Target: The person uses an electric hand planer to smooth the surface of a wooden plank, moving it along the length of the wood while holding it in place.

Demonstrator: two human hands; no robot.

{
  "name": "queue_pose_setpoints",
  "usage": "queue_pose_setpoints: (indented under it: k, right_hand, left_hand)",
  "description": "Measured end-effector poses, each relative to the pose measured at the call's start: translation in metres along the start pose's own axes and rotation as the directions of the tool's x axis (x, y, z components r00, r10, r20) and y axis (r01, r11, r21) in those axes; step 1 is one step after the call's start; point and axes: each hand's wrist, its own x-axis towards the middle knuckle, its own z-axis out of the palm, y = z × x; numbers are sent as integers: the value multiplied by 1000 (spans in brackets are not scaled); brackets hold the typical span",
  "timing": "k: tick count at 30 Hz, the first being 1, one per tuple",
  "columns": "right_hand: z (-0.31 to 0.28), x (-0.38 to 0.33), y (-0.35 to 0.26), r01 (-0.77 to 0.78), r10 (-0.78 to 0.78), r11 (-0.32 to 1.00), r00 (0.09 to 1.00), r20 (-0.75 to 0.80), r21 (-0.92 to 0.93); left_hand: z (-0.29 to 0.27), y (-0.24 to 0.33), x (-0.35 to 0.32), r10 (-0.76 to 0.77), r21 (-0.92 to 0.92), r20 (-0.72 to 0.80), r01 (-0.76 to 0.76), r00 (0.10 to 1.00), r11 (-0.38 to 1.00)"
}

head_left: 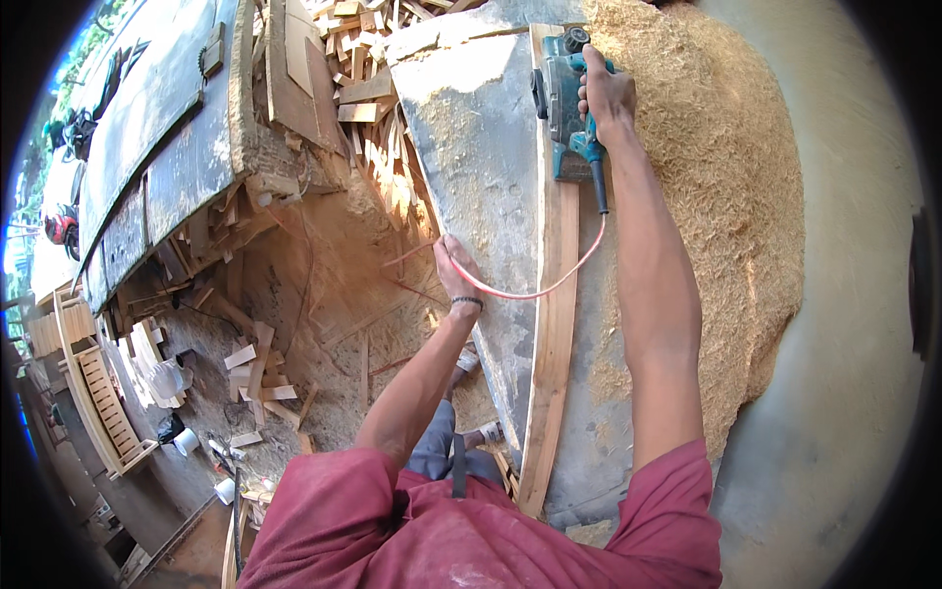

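Observation:
My right hand [606,96] grips the handle of a teal electric planer [562,98] that rests on the far end of a long, narrow wooden plank [552,324]. The plank lies along a grey workbench [481,167]. My left hand [453,270] rests on the near left edge of the bench and holds the planer's orange cord [549,285], which loops from the tool's rear across the plank.
A large heap of sawdust and shavings [716,196] lies right of the plank. Wood offcuts [378,108] are piled left of the bench and scattered on the floor [255,368]. A second grey bench [167,128] stands at the left. A wooden rack [103,402] leans at the lower left.

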Motion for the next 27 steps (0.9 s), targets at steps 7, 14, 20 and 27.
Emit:
queue_pose_setpoints:
  k: [7, 14, 20, 27]
  right_hand:
    - [20, 58, -14, 58, -58, 998, 998, -18, 5]
    - [38, 106, -27, 106, -106, 994, 994, -10, -30]
    - [52, 144, -48, 162, -162, 986, 987, -17, -46]
    - [46, 162, -54, 66, -61, 988, 998, -35, 142]
  left_hand:
    - [-3, -1, 0, 22, 41, 42, -24, 999, 999]
    - [-2, 7, -2, 108, 62, 10, -108, 994, 992]
    - [0, 4, -3, 30, 87, 7, -30, 1000, 996]
    - [0, 27, 0, 81, 190, 43, -88, 996, 978]
